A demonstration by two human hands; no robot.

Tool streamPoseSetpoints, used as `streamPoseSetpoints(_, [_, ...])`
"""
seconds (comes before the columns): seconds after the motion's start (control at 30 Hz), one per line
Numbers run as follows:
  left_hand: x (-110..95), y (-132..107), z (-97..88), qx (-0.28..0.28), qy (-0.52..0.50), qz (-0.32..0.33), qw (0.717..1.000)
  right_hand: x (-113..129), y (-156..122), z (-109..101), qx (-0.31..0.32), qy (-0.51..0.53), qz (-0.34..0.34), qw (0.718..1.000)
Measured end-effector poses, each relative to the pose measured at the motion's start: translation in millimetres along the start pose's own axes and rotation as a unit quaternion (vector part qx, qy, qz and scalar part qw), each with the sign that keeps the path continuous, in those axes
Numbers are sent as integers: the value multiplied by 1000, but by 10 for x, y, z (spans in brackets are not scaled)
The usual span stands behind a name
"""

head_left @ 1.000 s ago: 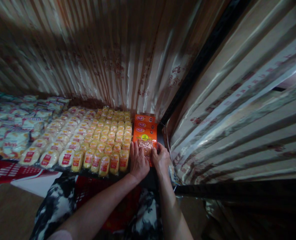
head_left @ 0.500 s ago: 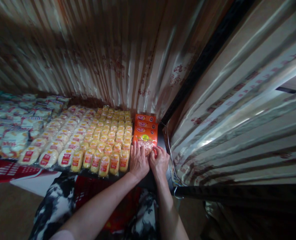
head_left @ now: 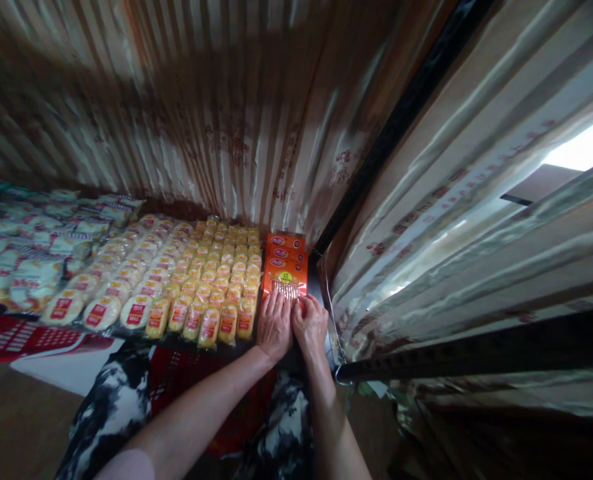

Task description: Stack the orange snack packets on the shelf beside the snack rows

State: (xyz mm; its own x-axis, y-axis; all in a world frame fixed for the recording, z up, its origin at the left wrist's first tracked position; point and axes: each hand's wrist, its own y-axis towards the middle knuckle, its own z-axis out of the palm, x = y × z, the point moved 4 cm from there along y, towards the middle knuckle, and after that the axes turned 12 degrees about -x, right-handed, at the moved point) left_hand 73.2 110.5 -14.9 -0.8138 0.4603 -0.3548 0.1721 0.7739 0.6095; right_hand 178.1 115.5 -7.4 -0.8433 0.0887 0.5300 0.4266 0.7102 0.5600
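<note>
Here, both hands lie side by side at the near end of a stack of orange packets [head_left: 285,267], which sits at the right end of the counter [head_left: 319,288], just beside the corner where the striped, shiny sheeting [head_left: 236,120] meets a dark upright post [head_left: 376,167]. The left hand [head_left: 275,323] lies palm down with its fingers stretched out flat over the near edge of the front packet, released rather than clenched, pressing on the see-through window where the biscuits show. The right hand [head_left: 310,325] touches the same packet at its near right corner with the fingers bent a little; whether it pinches the wrapper or only rests there I cannot tell. Touching the orange stack on its left are neat rows of small yellow packets [head_left: 221,280] with red labels, running from the front edge back to the sheeting. Further left come rows of round pale cakes [head_left: 119,283] in clear wrappers, and beyond them a loose heap of white bags [head_left: 26,263]. Under the counter's front a red crate [head_left: 186,377] is partly visible, next to black-and-white patterned cloth [head_left: 109,407]. A dark bar [head_left: 456,350] runs off to the right, level with the wrists.
</note>
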Motion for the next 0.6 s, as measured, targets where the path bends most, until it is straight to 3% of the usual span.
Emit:
streamPoseSetpoints(0.27, [-81, -355, -254, -11, -76, 37, 996, 189, -413, -305, -48, 60, -41, 996])
streamPoseSetpoints(0.6, [193, -1207, -737, 80, -169, 80, 979, 687, -1415, -600, 28, 181, -51, 982])
